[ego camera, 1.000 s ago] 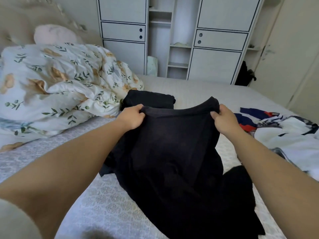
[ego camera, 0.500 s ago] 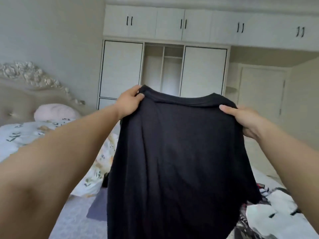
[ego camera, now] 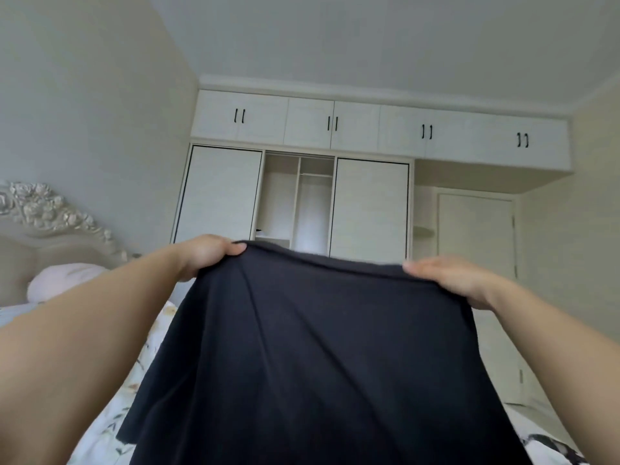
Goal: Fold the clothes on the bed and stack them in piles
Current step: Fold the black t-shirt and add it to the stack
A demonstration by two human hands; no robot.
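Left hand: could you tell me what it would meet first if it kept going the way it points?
The left hand points toward the wardrobe; nothing shows between them, so the way looks free, though depth is unclear.

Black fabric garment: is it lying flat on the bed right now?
No, both hands, left and right, hold the black fabric garment up by its top edge, hanging in the air.

- A home bedroom.
- A bed with an ornate carved headboard [ego camera: 50, 209] and a pale pink pillow [ego camera: 63, 280] stands at the left.
- A white built-in wardrobe [ego camera: 369, 206] fills the far wall (its middle bay stands open), with overhead cabinets [ego camera: 379, 125] on 4 pairs of black handles.
- A floral duvet [ego camera: 147, 357] lies on the bed.
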